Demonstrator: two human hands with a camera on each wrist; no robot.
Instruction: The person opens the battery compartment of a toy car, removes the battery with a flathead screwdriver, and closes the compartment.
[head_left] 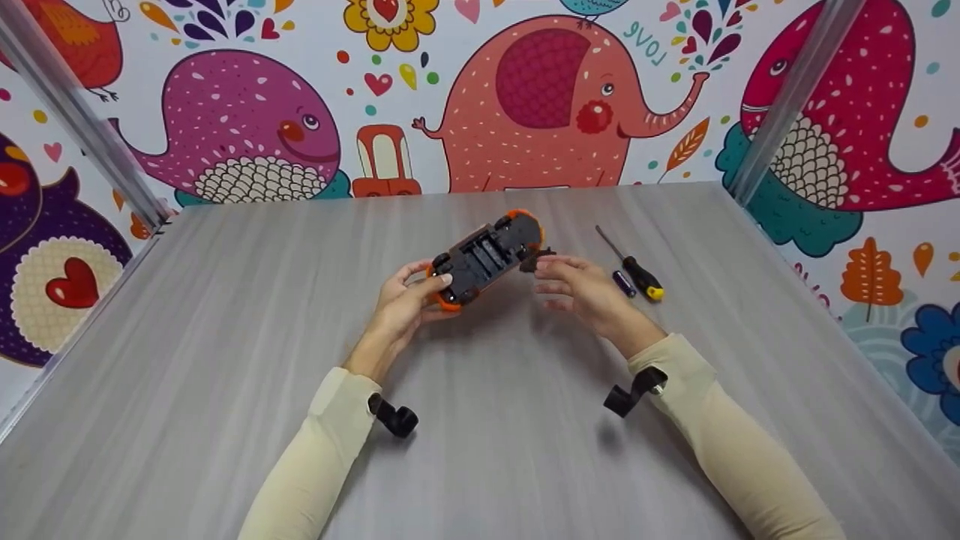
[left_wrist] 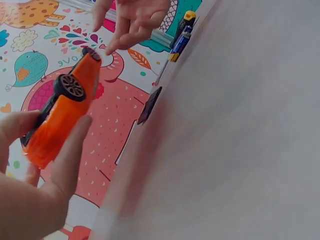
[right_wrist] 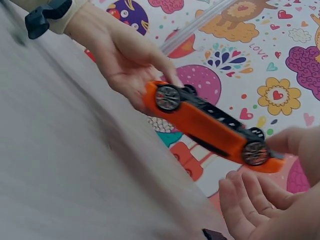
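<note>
An orange toy car (head_left: 486, 259) is held upside down above the table by my left hand (head_left: 401, 304), thumb on its black underside and fingers round one end. The car's battery compartment (head_left: 484, 255) lies uncovered; what sits in its slots is too small to tell. Near the car's other end is my right hand (head_left: 581, 292), its fingers loosely bent with nothing seen between them. In the right wrist view, the right hand's thumb overlaps the car's end; contact is unclear. A small black flat piece (left_wrist: 149, 106) lies on the table, partly hidden by the right hand in the head view.
To the right of the right hand, a screwdriver (head_left: 636, 271) with a black and yellow handle lies on the grey table (head_left: 247, 300). A dark blue battery (head_left: 623, 283) rests beside its handle. Behind the table stands a patterned wall (head_left: 420, 90), with metal posts at the corners.
</note>
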